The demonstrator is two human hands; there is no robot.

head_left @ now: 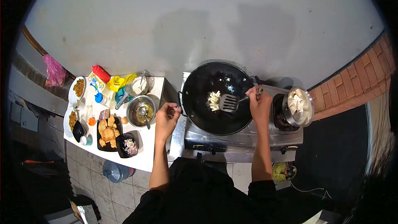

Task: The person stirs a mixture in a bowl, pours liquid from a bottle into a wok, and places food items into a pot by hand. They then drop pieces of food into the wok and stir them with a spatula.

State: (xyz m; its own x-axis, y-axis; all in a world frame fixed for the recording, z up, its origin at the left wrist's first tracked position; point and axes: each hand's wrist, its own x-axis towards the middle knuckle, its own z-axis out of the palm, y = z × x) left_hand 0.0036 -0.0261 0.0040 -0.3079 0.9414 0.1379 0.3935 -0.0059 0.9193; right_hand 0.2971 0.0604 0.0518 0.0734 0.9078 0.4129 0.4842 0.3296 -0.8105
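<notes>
A large black wok (pixel 203 122) sits on the left burner of a steel stove. My right hand (pixel 260 103) is closed round the handle of a slotted spatula (pixel 229 103), whose head lies low inside the wok. Touching its left edge is a small heap of pale, strip-like pieces (pixel 214 100). At the wok's left handle (pixel 179 103), my left hand (pixel 168 117) has its fingers bent together. Whether those fingers grip the handle or only touch it is hard to tell.
A steel pot (pixel 304 118) with white pieces stands on the right burner. Left, a white table (pixel 141 164) holds a metal bowl (pixel 132 116) with a spoon, fried food (pixel 108 133), a black tray of chopped bits (pixel 129 145), plates and bottles. A water jug (pixel 117 172) is below.
</notes>
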